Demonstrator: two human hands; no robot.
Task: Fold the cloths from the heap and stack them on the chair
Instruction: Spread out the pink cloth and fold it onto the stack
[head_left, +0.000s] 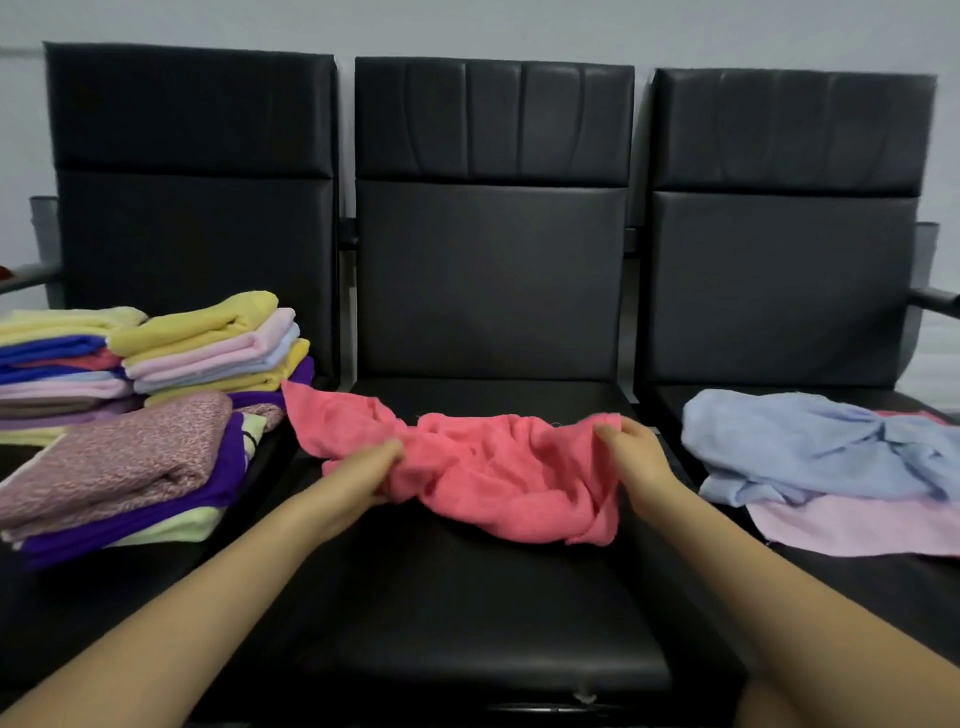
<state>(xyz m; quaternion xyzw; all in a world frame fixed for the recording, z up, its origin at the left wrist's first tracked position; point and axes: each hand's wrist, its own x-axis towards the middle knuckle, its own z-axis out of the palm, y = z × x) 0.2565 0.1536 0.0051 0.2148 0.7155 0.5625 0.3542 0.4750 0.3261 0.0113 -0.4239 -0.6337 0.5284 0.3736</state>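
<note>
Both hands grip a crumpled pink cloth (498, 467) on the middle chair (488, 597)

The left hand (363, 470) and right hand (631, 457) each pinch a bunched edge, arms reaching forward, well apart. Folded cloth stacks (156, 395) fill the left chair; the unfolded heap (826, 467) lies on the right chair (789, 291), against a pale wall (467, 26). The middle seat's front half is bare

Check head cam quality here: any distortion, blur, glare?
Head view: wide-angle bend bows the chair backs outward at the edges; overall soft, no crisp weave on the pink cloth; light is even and dim, faint sheen on the black seat, no hard glare; folded stacks stay readable.
</note>
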